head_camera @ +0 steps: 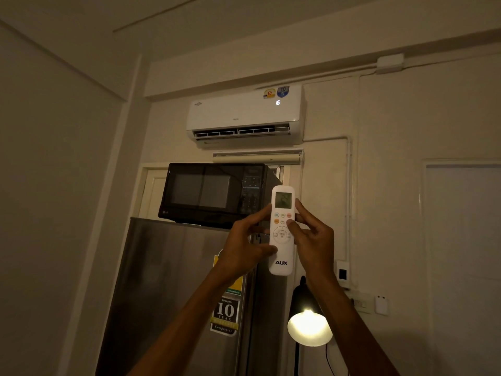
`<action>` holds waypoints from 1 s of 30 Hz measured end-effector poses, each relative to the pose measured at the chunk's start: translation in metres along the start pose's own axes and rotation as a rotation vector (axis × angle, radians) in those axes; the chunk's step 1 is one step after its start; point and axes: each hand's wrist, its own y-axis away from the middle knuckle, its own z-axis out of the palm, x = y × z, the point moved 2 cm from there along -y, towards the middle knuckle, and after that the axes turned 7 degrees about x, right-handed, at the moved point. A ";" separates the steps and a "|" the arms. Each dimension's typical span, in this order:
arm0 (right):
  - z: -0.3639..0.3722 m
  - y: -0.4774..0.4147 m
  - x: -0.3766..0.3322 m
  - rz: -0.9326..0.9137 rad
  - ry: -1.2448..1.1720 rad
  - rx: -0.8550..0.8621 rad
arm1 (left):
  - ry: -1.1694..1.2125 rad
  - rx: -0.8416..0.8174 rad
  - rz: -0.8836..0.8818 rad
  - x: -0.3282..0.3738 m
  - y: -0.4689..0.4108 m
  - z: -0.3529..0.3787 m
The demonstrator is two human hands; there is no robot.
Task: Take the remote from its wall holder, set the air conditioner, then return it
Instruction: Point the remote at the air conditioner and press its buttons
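— White plastic remote [282, 232], one only, upright between my two hands, below the white wall air conditioner [245, 115]?

— Yes. My left hand [245, 245] clamps its edge; my right hand [311, 236] grips opposite, thumb on a button. One black microwave [217, 194] sits on one steel fridge [176, 294].

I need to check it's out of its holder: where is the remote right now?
In the head view, the remote is held upright between the left hand and right hand, below the air conditioner, before the microwave.
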 end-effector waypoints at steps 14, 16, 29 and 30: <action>-0.005 0.001 0.004 -0.004 0.009 0.005 | -0.010 -0.010 -0.009 0.002 0.003 0.006; -0.005 0.001 0.004 -0.001 0.004 0.003 | -0.022 -0.011 -0.003 0.003 0.003 0.006; -0.008 0.002 0.000 0.011 -0.028 -0.017 | -0.022 -0.010 -0.004 0.004 0.004 0.006; -0.008 0.002 0.000 0.010 -0.030 -0.018 | -0.021 -0.010 -0.005 0.005 0.004 0.005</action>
